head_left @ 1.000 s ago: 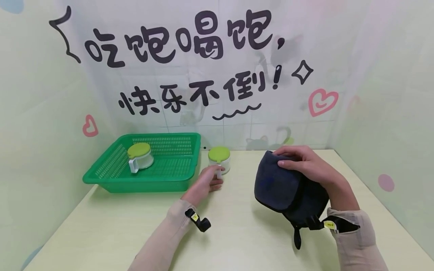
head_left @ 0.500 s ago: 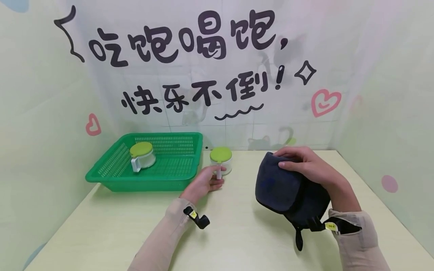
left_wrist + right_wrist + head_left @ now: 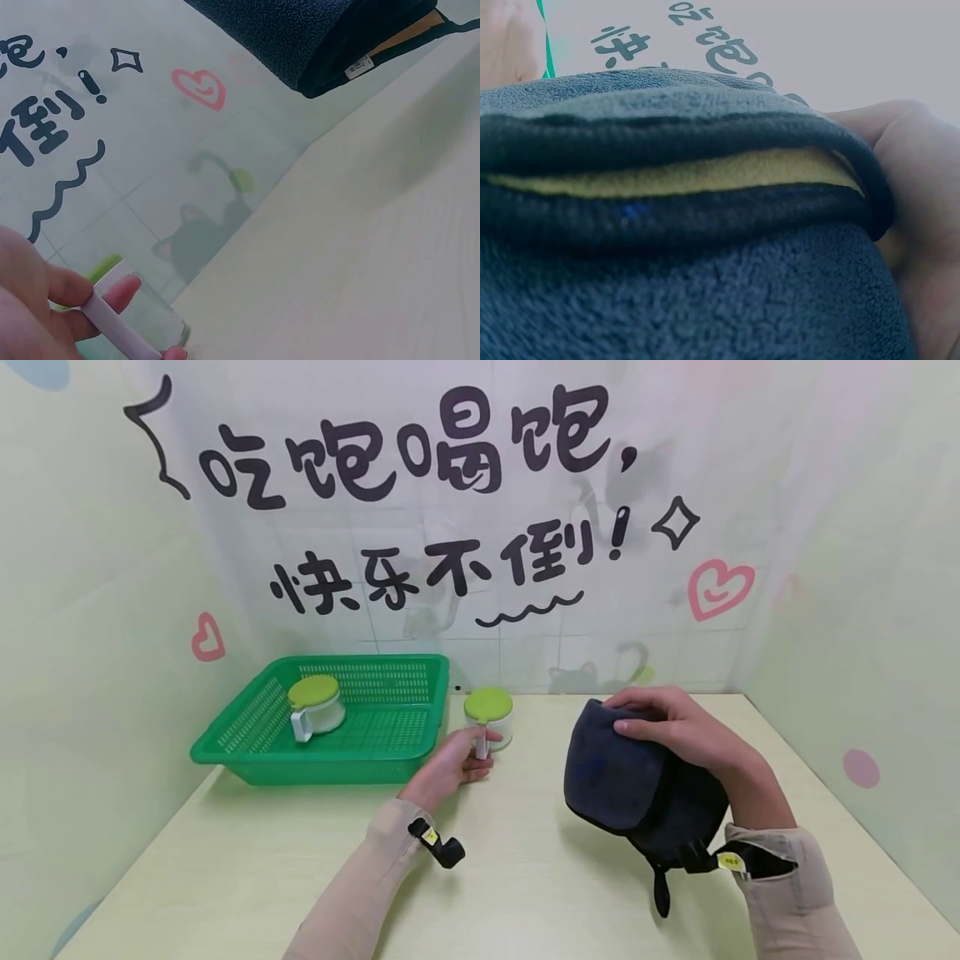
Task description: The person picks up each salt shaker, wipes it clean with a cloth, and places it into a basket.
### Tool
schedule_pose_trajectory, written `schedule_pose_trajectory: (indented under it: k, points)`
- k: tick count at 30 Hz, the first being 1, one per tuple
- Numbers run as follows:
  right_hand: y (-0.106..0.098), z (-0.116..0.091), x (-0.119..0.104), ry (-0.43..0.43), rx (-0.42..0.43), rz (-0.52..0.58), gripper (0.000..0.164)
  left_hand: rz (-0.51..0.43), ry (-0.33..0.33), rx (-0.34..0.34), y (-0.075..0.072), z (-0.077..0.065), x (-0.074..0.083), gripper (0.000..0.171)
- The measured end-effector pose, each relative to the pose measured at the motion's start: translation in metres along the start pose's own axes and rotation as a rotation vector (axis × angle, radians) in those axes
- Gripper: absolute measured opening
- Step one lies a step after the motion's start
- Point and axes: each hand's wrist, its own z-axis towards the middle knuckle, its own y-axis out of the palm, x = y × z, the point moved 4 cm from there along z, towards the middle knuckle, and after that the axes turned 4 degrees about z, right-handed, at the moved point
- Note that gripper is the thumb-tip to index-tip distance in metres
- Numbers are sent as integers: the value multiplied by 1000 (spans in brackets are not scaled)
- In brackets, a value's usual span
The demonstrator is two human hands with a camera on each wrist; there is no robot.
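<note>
My left hand (image 3: 448, 766) grips the white handle (image 3: 120, 328) of a clear seasoning jar (image 3: 501, 735) with a lime-green lid, which stands on the table beside the basket. Fingers and thumb wrap the handle in the left wrist view. On the right, my right hand (image 3: 686, 727) holds a folded dark blue towel (image 3: 615, 777) by its top, thumb in front. Black edging trims the towel, and a yellow inner side shows between the folds in the right wrist view. A black loop hangs from its lower end.
A green plastic basket (image 3: 322, 772) with perforated sides sits at the back left of the pale table (image 3: 517, 893). Inside it stands another green-lidded seasoning jar (image 3: 324, 717). A printed white wall covering (image 3: 525, 647) rises along the table's back edge.
The head view has shifted slightly. Both hands keep their holds on the jar handle and the towel, almost still.
</note>
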Motion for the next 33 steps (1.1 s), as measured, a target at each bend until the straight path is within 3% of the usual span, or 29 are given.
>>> schedule_pose_trajectory:
  k: [10,33]
  points:
    - [3,2,4,19,-12,-2,25,-30,-33,48,-2,-2,5,27]
    - [3,1,1,31,-12,-6,26,-15,39,77,4,-8,13,25]
